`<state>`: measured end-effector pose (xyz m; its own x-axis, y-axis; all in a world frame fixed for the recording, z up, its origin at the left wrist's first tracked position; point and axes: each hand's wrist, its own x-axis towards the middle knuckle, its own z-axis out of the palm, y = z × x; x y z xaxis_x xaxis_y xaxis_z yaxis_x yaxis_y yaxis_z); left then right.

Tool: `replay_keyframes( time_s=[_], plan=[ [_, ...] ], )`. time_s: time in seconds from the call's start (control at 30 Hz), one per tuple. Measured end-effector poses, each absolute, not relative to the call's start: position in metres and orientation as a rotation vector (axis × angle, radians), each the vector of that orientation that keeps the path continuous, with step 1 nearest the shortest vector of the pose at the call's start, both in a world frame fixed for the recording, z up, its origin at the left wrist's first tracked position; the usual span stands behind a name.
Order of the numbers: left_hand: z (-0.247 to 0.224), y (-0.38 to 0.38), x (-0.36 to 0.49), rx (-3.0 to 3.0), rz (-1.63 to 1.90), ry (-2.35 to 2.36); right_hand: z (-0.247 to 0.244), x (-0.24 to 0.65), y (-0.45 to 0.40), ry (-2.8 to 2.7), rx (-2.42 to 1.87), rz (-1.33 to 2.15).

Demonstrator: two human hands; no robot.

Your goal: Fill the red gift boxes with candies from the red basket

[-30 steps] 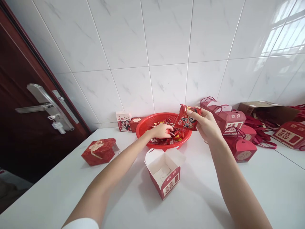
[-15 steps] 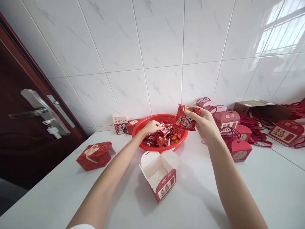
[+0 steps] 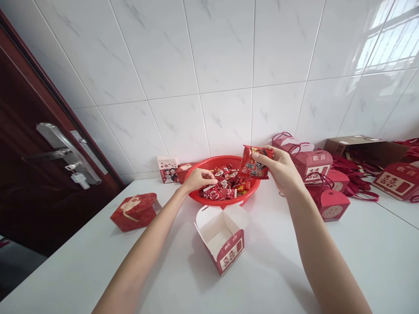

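Note:
My right hand grips a red snack packet with dark lettering, thumb on its front, and holds it up at the right side of the red plastic basket. Small red-wrapped candies fill the basket. My left hand hovers over the basket's left part; its fingers are curved and a little apart, with nothing visible in them. In front of the basket stands an open red and white gift box, its flaps up and its white inside showing.
A closed red box sits at the left. Behind the basket's left side stands a small pink box. Several handled red boxes and a brown carton line the right. A tiled wall rises behind the table; a door with keys is left.
My left hand has drawn back slightly to the left over the candies, and its fingers have moved off them. The right hand keeps the packet almost in place. The view has shifted slightly.

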<state>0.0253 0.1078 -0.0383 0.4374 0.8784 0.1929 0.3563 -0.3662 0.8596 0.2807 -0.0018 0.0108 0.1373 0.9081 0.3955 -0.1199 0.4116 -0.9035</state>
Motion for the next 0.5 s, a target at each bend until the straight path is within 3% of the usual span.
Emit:
replay_keyframes(
  time_s=[0.37,0.5],
  plan=[
    [-0.035,0.091,0.032,1.537,1.282,0.847,0.004,0.271,0.006,-1.249,-0.950,0.978],
    [-0.027,0.073,0.043,1.383,1.384,0.719,-0.008,0.259,0.015,-1.331,-1.071,0.807]
  ],
)
